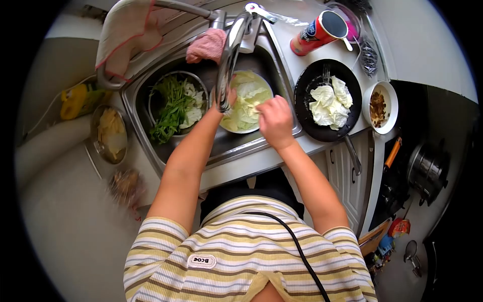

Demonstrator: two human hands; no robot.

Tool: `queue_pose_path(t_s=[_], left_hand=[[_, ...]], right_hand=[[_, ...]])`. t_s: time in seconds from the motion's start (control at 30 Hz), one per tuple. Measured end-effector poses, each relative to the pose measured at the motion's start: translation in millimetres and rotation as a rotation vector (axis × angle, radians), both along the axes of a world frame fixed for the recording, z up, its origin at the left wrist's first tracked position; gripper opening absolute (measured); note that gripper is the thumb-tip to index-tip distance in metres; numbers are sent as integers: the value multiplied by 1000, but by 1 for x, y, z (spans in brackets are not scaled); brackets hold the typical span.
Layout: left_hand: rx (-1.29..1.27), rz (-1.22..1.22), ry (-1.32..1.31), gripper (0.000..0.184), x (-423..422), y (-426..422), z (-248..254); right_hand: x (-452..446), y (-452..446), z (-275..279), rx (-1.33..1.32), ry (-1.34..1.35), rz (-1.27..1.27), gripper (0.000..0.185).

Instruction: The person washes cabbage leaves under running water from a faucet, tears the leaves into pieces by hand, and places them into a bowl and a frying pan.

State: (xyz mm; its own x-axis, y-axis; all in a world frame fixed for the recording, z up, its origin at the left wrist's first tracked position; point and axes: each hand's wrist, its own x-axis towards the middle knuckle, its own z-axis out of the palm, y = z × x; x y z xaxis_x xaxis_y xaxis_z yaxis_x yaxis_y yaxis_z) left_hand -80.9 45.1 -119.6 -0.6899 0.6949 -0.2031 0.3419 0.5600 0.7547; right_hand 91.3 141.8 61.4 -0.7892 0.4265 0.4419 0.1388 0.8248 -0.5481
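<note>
A white bowl of pale cabbage leaves stands in the steel sink, beneath the faucet. My right hand is closed at the bowl's right side, its fingertips pinching a cabbage leaf. At the left edge of the same bowl is my left hand; the faucet covers much of it, so its grip is hidden. Left of it in the sink, a round metal basin contains green leafy stalks and torn cabbage pieces.
A black frying pan with cabbage leaves and a fork sits right of the sink. Beyond it stand a white bowl of brown bits and a red can. A pink cloth hangs by the faucet. A metal bowl of pale slices is at left.
</note>
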Motion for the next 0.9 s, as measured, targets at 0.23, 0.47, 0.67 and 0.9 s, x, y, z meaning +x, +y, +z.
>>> queue_pose_path(t_s=[0.23, 0.47, 0.67, 0.9], left_hand=[[59, -87, 386, 48, 20, 25, 13], [57, 155, 107, 20, 24, 0, -6], [460, 455, -748, 19, 26, -21, 57], [728, 579, -1339, 15, 50, -50, 135]], right_hand=[[69, 76, 20, -54, -422, -119, 22], [61, 69, 25, -53, -207, -269, 13], [15, 41, -8, -447, -202, -152, 6], [-37, 13, 15, 64, -330, -60, 24]])
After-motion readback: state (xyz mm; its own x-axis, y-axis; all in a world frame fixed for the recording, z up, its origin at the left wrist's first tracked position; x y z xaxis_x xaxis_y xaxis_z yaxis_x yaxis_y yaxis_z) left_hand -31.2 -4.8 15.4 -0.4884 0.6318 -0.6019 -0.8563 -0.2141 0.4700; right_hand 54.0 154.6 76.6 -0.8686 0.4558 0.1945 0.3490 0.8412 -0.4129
